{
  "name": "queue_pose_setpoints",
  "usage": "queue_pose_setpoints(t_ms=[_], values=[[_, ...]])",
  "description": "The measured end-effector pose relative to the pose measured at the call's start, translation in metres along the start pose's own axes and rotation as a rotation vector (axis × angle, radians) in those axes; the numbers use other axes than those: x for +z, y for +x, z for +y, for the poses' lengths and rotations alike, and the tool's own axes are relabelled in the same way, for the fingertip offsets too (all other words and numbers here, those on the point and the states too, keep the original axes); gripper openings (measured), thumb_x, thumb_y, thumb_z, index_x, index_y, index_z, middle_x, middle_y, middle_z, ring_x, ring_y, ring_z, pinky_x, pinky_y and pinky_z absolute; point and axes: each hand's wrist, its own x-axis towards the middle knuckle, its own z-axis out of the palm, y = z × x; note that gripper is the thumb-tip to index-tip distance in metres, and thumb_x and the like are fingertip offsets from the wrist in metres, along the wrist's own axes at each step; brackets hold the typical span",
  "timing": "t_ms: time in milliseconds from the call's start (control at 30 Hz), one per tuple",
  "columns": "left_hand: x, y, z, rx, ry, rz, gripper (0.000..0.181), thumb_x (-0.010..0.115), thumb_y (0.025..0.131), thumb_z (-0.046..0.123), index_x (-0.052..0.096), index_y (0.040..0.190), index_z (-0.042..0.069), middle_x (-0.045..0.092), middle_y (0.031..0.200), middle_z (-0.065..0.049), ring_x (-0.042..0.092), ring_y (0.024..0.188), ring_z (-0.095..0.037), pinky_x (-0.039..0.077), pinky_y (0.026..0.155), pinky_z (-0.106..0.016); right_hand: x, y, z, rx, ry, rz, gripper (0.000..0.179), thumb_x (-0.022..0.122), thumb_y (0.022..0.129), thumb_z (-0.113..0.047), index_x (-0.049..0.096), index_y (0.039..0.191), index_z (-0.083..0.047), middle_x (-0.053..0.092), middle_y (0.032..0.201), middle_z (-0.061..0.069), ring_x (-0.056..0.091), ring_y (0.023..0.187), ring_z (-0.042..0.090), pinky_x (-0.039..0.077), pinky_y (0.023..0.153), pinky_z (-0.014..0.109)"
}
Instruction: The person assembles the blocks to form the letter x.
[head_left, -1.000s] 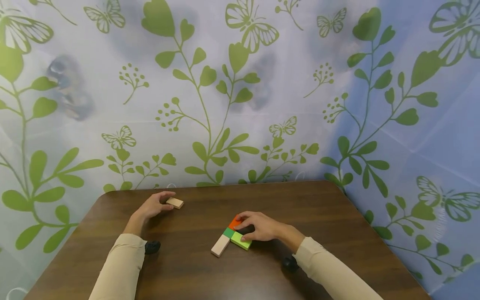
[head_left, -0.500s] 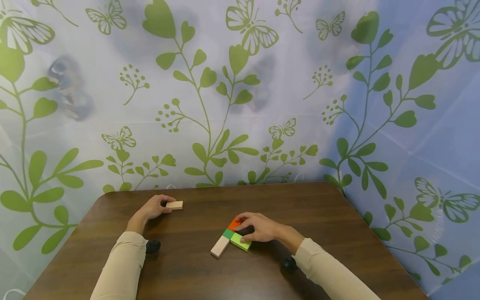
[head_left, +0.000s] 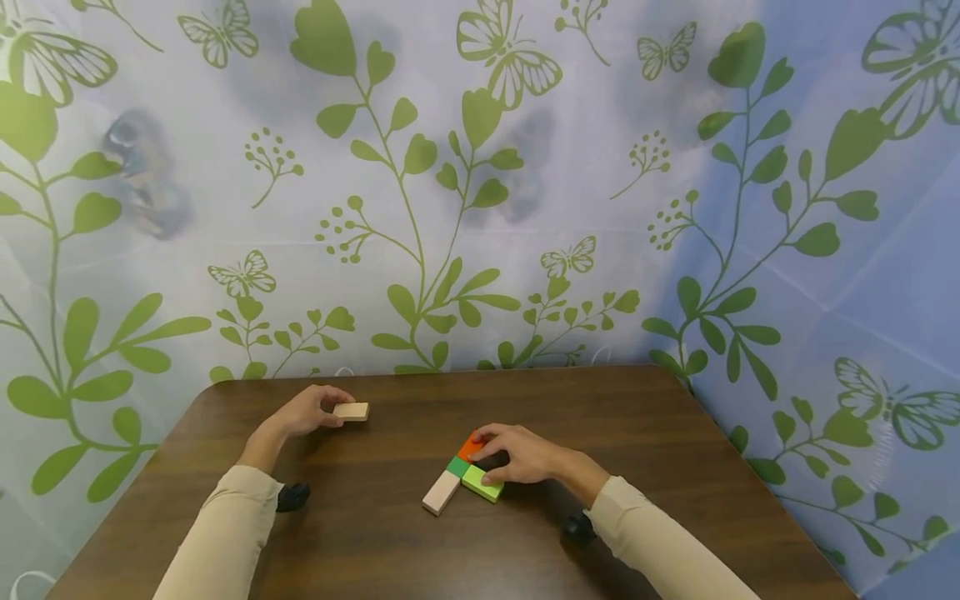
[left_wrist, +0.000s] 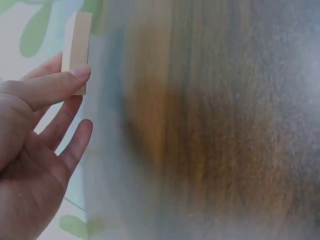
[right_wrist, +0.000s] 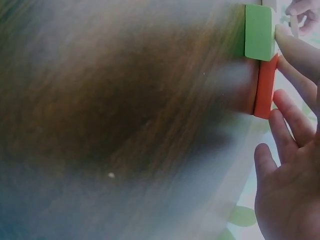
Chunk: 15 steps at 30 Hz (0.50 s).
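Observation:
Near the far left edge of the table, my left hand [head_left: 303, 411] pinches a plain wooden block [head_left: 352, 412] between thumb and fingers. The left wrist view shows the thumb on the face of that wooden block [left_wrist: 78, 45], with the lower fingers spread away. My right hand [head_left: 528, 454] rests at a group of blocks in the middle. Its thumb touches a lime green block [head_left: 483, 483], and its fingertips touch an orange block [head_left: 470, 445]. A small dark green block [head_left: 457, 467] sits between the orange block and a pale wooden block [head_left: 441, 493]. All these touch.
The brown wooden table [head_left: 615, 400] meets a curtain [head_left: 420, 208] printed with green leaves and butterflies at the back and right. Dark wrist-worn devices sit under the left wrist [head_left: 292, 497] and right wrist [head_left: 578, 528].
The left fingers have closed on the wooden block, and the block has turned to lie more level across the view. The left forearm has shifted slightly left. The right hand has stayed put.

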Motion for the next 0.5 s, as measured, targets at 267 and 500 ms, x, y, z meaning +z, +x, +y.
queue_pose_setpoints(t_ms=[267, 500], values=[[0.005, -0.005, 0.028, 0.079, -0.004, -0.031, 0.032, 0.081, 0.087, -0.001, 0.072, 0.118, 0.000, 0.067, 0.111, -0.011, 0.060, 0.097, -0.028, 0.050, 0.083, -0.044, 0.000, 0.000, -0.003, 0.018, 0.004, -0.012, 0.043, 0.080, 0.094, -0.028, 0.072, 0.133, -0.013, 0.048, 0.152, 0.006, 0.045, 0.140, 0.027, 0.037, 0.113, 0.048], [0.010, -0.010, 0.040, 0.158, -0.031, -0.044, 0.033, 0.079, 0.088, -0.003, 0.071, 0.119, 0.003, 0.065, 0.114, -0.010, 0.057, 0.095, -0.024, 0.049, 0.080, -0.035, -0.001, 0.000, -0.003, 0.027, -0.013, -0.011, 0.043, 0.080, 0.094, -0.028, 0.072, 0.133, -0.013, 0.048, 0.152, 0.005, 0.045, 0.139, 0.027, 0.036, 0.113, 0.048]])
